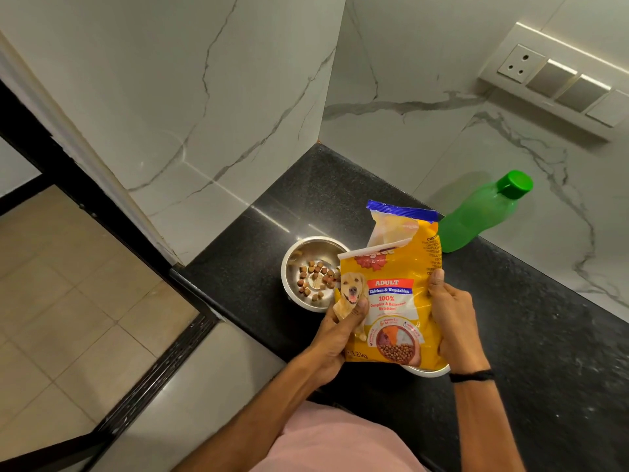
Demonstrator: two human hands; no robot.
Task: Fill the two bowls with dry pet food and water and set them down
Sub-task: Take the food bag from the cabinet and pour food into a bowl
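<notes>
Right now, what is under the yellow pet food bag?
Under the yellow pet food bag, only a steel bowl's rim shows on the black counter. The bag hides its inside.

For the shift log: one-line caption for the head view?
Both hands tip the yellow pet food bag toward a steel bowl holding some kibble; green bottle stands capped.

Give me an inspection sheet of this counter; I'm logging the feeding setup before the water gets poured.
Surface: black speckled counter, dry as far as visible.
Job's things: steel bowl holding some kibble; second bowl mostly hidden under the food bag; green bottle, capped.
Clutter: nothing seen.
Grippers: left hand and right hand grip the bag.
Cables: nothing seen.
Surroundings: marble walls, switch panel, tiled floor.
</notes>
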